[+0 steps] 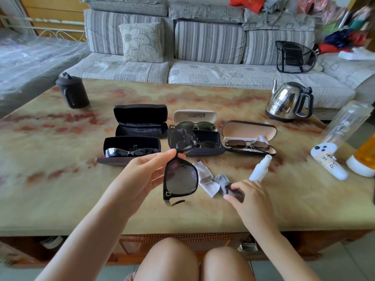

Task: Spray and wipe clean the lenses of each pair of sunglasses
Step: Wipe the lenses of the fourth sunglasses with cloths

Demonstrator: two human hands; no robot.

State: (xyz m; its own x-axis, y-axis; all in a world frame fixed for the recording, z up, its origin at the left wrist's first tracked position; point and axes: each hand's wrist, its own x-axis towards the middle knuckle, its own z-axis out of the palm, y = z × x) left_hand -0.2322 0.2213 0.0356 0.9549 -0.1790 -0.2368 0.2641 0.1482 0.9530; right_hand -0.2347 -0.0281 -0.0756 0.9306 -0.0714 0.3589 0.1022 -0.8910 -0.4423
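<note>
Over the marbled tabletop (60,179), left hand (146,175) pinches sprayed black square plastic sunglasses (181,177), right hand (245,197) grasps crumpled grey cloth (222,180); wiping likely next.

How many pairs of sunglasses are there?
5. The black pair in the left hand; one each in the front-left case, white case, dark middle case and right case. Back-left case looks empty.

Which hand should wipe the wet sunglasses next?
Probably the right hand: it pinches the grey cloth on the table, close beside the black sunglasses. The left hand is busy holding those sunglasses up by the frame, with spray droplets on the lenses.
</note>
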